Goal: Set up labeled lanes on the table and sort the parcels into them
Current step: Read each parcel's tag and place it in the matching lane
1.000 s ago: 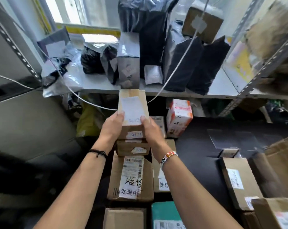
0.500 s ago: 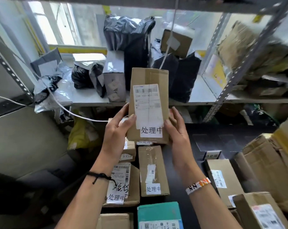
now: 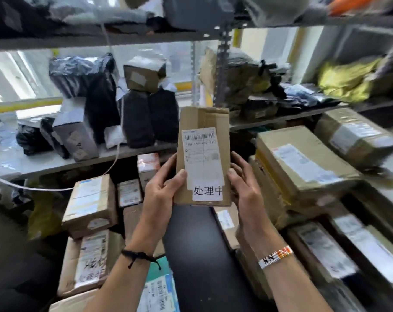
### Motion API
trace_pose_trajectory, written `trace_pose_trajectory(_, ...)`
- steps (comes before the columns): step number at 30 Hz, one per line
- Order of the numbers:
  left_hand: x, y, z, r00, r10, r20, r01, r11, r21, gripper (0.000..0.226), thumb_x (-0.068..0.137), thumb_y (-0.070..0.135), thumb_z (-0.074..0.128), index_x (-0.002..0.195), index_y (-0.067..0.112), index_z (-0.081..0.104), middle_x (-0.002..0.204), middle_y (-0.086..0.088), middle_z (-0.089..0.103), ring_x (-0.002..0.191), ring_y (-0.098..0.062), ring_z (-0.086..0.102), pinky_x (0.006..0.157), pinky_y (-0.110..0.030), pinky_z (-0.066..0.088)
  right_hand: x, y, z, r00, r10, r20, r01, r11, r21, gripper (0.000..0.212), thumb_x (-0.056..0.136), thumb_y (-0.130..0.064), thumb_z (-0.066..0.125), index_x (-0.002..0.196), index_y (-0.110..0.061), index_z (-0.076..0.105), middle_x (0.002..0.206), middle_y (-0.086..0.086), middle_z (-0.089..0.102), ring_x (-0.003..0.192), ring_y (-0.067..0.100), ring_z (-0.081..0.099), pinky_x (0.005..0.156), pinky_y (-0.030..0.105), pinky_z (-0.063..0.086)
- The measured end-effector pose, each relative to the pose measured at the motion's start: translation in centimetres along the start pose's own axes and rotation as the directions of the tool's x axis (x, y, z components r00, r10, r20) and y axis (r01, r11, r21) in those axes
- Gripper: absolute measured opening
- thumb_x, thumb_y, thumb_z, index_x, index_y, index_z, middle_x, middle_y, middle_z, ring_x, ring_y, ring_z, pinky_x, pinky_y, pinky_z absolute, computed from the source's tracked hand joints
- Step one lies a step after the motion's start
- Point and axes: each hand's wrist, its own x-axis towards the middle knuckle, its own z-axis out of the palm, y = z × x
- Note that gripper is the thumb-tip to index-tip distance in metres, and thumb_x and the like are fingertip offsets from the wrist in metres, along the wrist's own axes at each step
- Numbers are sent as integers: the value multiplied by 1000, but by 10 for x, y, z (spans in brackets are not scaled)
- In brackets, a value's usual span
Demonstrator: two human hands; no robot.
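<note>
I hold a small brown cardboard parcel (image 3: 203, 119) upright above the black table (image 3: 200, 255), its white shipping label with a barcode and a "处理中" sticker facing me. My left hand (image 3: 160, 194) grips its lower left edge, thumb on the front. My right hand (image 3: 245, 188) grips the lower right edge. To the left, a lane of cardboard parcels (image 3: 91, 206) with similar labels lies stacked on the table. On the right, larger cardboard parcels (image 3: 303, 163) are piled up.
A metal shelf (image 3: 56, 161) behind the table carries black and grey mailer bags (image 3: 143, 118) and a small box. A white cord (image 3: 118, 154) hangs across it. A teal parcel (image 3: 158, 287) lies at the near edge. An upper shelf (image 3: 101, 34) holds more bags.
I lifted the parcel off the left stack and turned its label toward me. My view has swung to the right, bringing the right-hand pile of large boxes into sight.
</note>
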Motion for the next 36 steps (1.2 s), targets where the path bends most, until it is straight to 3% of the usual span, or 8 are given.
trace_pose_trajectory(3,-10,-8,39,998,-17,54,17,1000,-3,45,103,11,59,146,22,56,125,5,76,116,-17,73,91,-27,60,-15,-11,-39,999,16,-40,-16,1000,-9,38,109,-26,53,144,-39,56,135,-7,69,123,16,68,104,47,56)
trace_pose_trajectory(6,-18,-18,71,996,-18,89,19,1000,-13,47,102,11,60,148,19,55,129,1,74,119,-21,71,96,-35,60,-29,-23,-75,997,6,-72,-7,1000,-4,38,109,-21,51,144,-35,57,133,-7,71,120,14,70,100,39,59)
trace_pose_trajectory(11,-30,-23,119,995,10,104,-8,1000,-24,53,91,24,73,142,19,57,121,3,77,112,-20,74,83,-31,62,-46,-44,-123,996,-26,-90,26,1000,0,38,110,-16,48,144,-32,58,131,-7,71,121,15,69,92,33,61)
trace_pose_trajectory(16,-36,-22,157,987,35,155,-31,999,-30,53,88,28,68,139,18,58,114,5,79,106,-19,75,79,-32,62,-59,-65,-162,992,-67,-105,64,998,-29,37,111,-18,46,143,-34,57,124,-10,74,114,12,72,87,30,61)
trace_pose_trajectory(22,-45,-25,191,980,24,199,-17,999,-41,56,85,32,76,137,21,59,119,2,77,111,-32,73,90,-61,59,-72,-76,-199,986,-91,-141,82,994,-70,37,111,-22,46,143,-39,57,125,-10,73,116,13,71,88,32,61)
trace_pose_trajectory(29,-57,-30,227,958,6,286,12,998,-59,68,75,38,81,137,20,58,113,5,79,105,-26,76,89,-51,61,-86,-85,-235,973,-115,-199,102,992,-75,38,111,-20,45,144,-35,57,123,-11,74,114,11,71,82,26,61)
trace_pose_trajectory(32,-62,-34,242,945,0,326,26,997,-73,62,80,31,81,136,20,58,112,9,78,105,-22,76,83,-39,63,-92,-86,-251,966,-126,-228,113,991,-72,37,111,-16,44,143,-30,58,119,-13,75,111,7,72,80,22,59)
trace_pose_trajectory(36,-68,-42,258,930,-23,367,55,996,-77,64,76,38,83,135,26,60,122,4,75,114,-28,73,82,-36,62,-97,-85,-269,952,-132,-276,105,988,-112,37,111,-19,45,143,-32,58,124,-12,73,113,6,70,80,22,59)
